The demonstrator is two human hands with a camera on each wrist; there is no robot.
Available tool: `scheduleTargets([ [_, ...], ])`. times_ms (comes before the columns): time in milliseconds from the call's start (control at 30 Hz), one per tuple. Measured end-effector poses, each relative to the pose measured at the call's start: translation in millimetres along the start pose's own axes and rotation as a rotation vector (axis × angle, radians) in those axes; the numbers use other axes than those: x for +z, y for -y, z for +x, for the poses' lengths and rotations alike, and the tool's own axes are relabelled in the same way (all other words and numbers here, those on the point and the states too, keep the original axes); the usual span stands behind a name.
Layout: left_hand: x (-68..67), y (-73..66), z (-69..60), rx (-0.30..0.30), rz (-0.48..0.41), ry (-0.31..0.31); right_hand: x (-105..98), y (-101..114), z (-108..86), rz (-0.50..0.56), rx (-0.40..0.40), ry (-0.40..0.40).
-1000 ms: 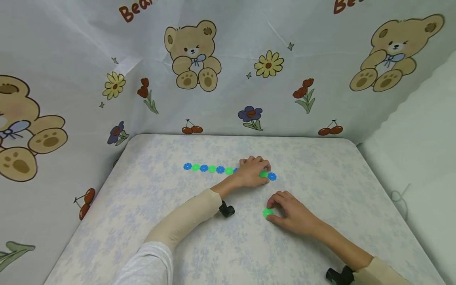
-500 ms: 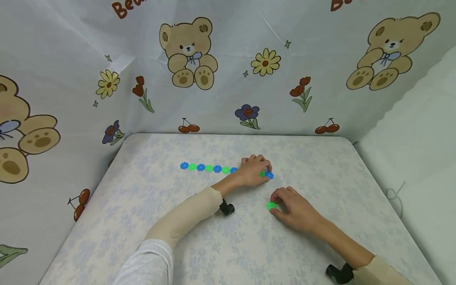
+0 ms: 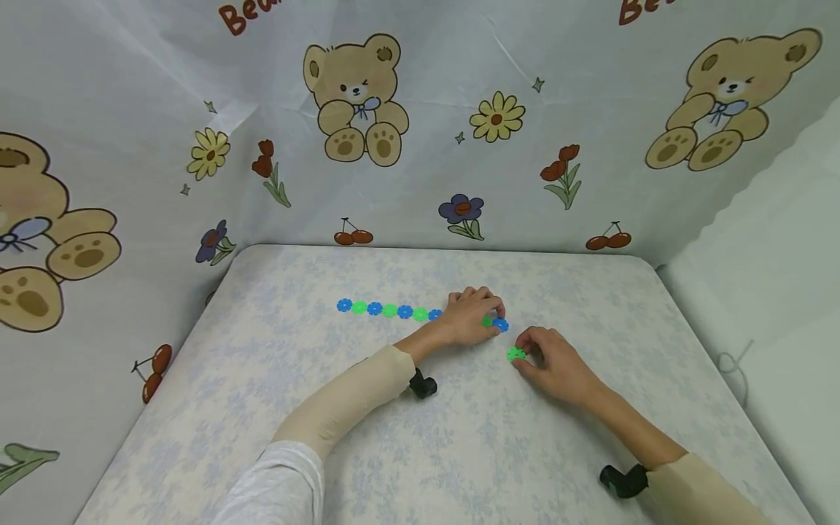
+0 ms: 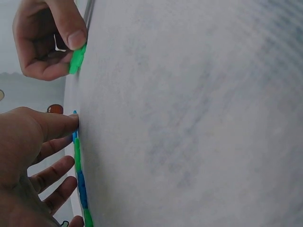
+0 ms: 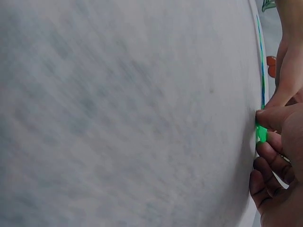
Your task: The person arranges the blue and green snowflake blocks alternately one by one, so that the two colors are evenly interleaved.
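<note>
A row of blue and green notched plastic discs, alternating in colour, lies across the far part of the table. My left hand covers part of this row. Its thumb and a finger pinch the blue disc at the row's right end. My right hand holds a loose green disc between thumb and forefinger, just right of and nearer than that end, apart from it. The left wrist view shows this green disc tilted on edge above the table. In the right wrist view, my right fingers partly hide the green disc.
The table has a pale blue-patterned cover. Behind it hangs a white cloth printed with bears and flowers. Black wrist devices sit on both forearms. A thin cord hangs at the right edge.
My right hand has moved away from me and slightly right with the green disc, closer to the row's right end. The left hand stays at the row's blue end disc.
</note>
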State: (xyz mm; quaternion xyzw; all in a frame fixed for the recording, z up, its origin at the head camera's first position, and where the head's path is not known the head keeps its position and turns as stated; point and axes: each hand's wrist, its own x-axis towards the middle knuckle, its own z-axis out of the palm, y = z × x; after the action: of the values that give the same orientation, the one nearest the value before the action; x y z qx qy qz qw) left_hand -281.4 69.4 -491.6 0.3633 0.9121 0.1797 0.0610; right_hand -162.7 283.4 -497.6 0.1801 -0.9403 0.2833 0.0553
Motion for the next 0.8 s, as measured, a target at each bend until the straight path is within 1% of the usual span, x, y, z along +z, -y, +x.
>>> scheduleTargets([
  [333, -2.5, -3.4, -1.6, -0.001, 0.018, 0.009, -1.3, -14.8, 21.7, -0.033, 0.007, -0.059],
  [600, -2.9, -4.9, -1.9, -0.01, 0.015, 0.013, -0.8, -24.9, 32.1, -0.029, 0.022, -0.061],
  [800, -3.7, -6.7, -2.9, -0.016, 0.01, 0.02, -3.2, -26.7, 36.2, -0.016, 0.047, -0.048],
])
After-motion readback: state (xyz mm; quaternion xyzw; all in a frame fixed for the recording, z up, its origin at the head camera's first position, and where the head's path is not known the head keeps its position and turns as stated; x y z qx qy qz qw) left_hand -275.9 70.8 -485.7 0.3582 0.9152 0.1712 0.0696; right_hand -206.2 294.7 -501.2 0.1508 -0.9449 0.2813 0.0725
